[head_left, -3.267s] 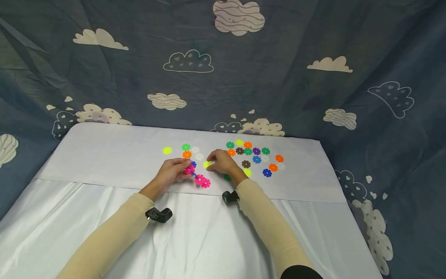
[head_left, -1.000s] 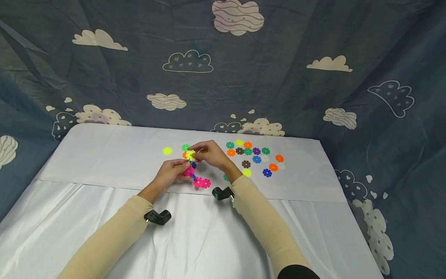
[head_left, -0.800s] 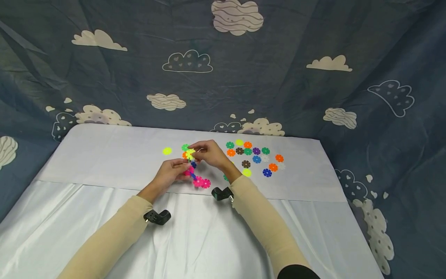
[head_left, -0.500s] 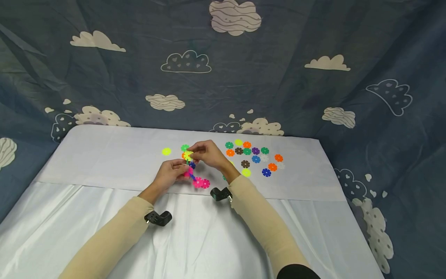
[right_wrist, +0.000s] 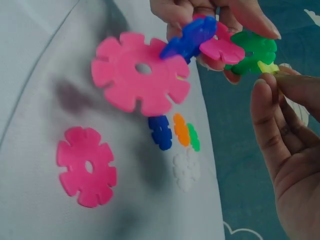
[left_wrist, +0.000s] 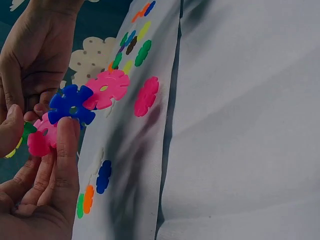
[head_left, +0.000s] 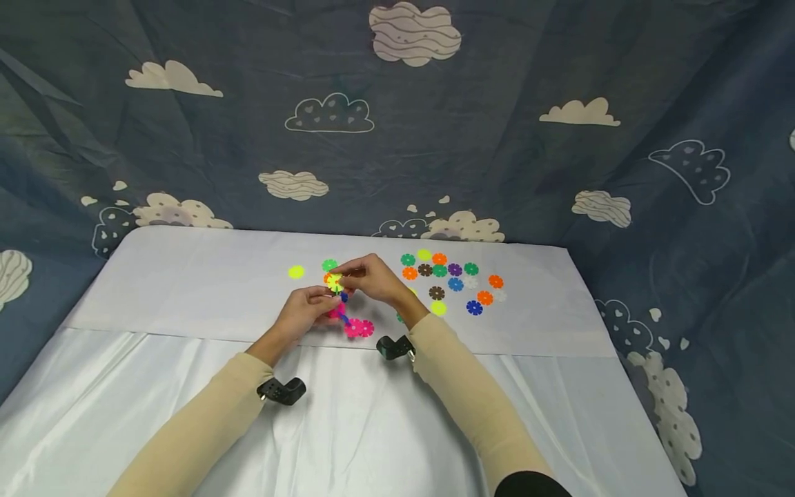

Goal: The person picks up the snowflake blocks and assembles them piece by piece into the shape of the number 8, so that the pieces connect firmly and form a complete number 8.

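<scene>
My left hand point(head_left: 301, 312) holds a chain of notched flower-shaped plastic discs above the table, gripping near its middle. In the right wrist view the chain runs from a pink disc point(right_wrist: 120, 80) through a blue disc point(right_wrist: 190, 40) and a second pink disc point(right_wrist: 222, 52) to a green disc point(right_wrist: 265, 46). My right hand point(head_left: 377, 281) pinches a yellow disc point(head_left: 335, 284) between thumb and forefinger. This yellow disc touches the green one's edge; whether their notches are locked is hidden by the fingers. Below lies a loose pink disc point(right_wrist: 75, 162).
Several loose discs, such as a purple disc point(head_left: 455, 269) and an orange disc point(head_left: 495, 281), lie scattered to the right on the white tablecloth point(head_left: 186, 283). A lone yellow disc point(head_left: 296, 272) lies left. Behind the table hangs a dark cloud-patterned cloth point(head_left: 472, 152).
Since the earliest frame, my right hand has moved left with the yellow disc, from beside the chain to its green end. Over the last second both hands have stayed nearly in place.
</scene>
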The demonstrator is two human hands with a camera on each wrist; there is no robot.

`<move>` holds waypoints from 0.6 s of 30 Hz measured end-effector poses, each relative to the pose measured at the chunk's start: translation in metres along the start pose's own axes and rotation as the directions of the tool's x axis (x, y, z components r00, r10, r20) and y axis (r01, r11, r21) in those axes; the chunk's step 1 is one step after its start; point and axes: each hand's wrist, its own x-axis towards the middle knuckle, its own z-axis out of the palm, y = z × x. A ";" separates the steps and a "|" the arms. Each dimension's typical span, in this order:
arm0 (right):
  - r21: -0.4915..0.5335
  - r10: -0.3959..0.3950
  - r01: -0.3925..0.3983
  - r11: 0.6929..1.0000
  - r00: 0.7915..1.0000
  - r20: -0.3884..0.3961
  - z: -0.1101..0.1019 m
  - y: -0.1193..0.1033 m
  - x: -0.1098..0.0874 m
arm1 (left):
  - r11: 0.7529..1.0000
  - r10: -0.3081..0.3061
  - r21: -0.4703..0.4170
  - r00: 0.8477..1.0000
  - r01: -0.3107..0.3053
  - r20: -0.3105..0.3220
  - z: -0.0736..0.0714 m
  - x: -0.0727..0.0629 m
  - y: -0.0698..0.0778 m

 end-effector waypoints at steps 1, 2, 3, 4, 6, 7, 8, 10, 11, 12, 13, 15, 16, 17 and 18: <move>0.007 0.001 -0.001 1.000 1.000 0.003 0.000 0.001 0.000 | 1.000 -0.009 -0.004 1.000 0.009 0.003 0.000 0.000 0.000; 0.016 0.004 -0.004 1.000 1.000 0.005 0.001 0.001 -0.001 | 1.000 -0.021 -0.008 1.000 0.021 0.002 0.000 0.000 -0.001; 0.023 0.006 -0.006 1.000 1.000 0.005 0.001 0.001 -0.001 | 1.000 -0.027 -0.009 1.000 0.027 0.008 -0.001 0.000 -0.001; 0.031 0.008 -0.008 0.999 1.000 0.003 0.001 0.002 -0.001 | 0.999 -0.032 -0.011 0.999 0.033 0.012 -0.001 0.000 -0.001; 0.055 0.011 -0.011 0.998 1.000 -0.004 0.002 0.003 -0.001 | 0.999 -0.042 -0.017 0.999 0.042 0.022 -0.001 -0.001 -0.001; 0.071 0.016 -0.015 0.997 1.000 -0.010 0.003 0.003 -0.001 | 0.999 -0.047 -0.023 0.999 0.047 0.027 -0.002 -0.001 -0.001; 0.084 0.019 -0.018 0.996 1.000 -0.015 0.003 0.003 0.000 | 0.998 -0.051 -0.026 0.998 0.052 0.028 -0.002 -0.001 -0.001; 0.114 0.026 -0.023 0.993 0.999 -0.024 0.004 0.005 0.001 | 0.998 -0.059 -0.034 0.998 0.060 0.029 -0.002 -0.001 -0.001; 0.127 0.030 -0.026 0.992 0.999 -0.025 0.005 0.006 0.001 | 0.998 -0.061 -0.032 0.998 0.062 0.031 -0.003 -0.001 -0.001; 0.136 0.034 -0.030 0.990 0.999 -0.024 0.005 0.007 0.002 | 0.997 -0.066 -0.028 0.997 0.067 0.031 -0.004 -0.001 -0.001; 0.143 0.034 -0.030 0.989 0.999 -0.021 0.006 0.008 0.002 | 0.997 -0.070 -0.022 0.997 0.071 0.029 -0.004 -0.001 -0.001; 0.150 0.031 -0.029 0.988 0.999 -0.011 0.007 0.010 0.003 | 0.997 -0.076 -0.009 0.997 0.076 0.022 -0.006 0.000 -0.001; 0.152 0.028 -0.027 0.988 1.000 -0.006 0.007 0.011 0.003 | 0.997 -0.074 0.001 0.997 0.074 0.014 -0.007 -0.001 -0.001; 0.154 0.026 -0.025 0.988 1.000 -0.001 0.008 0.012 0.003 | 0.998 -0.068 0.007 0.998 0.068 0.001 -0.008 -0.001 -0.001; 0.153 0.025 -0.025 0.988 1.000 0.004 0.009 0.012 0.003 | 0.998 -0.062 0.010 0.998 0.062 -0.015 -0.009 -0.001 -0.001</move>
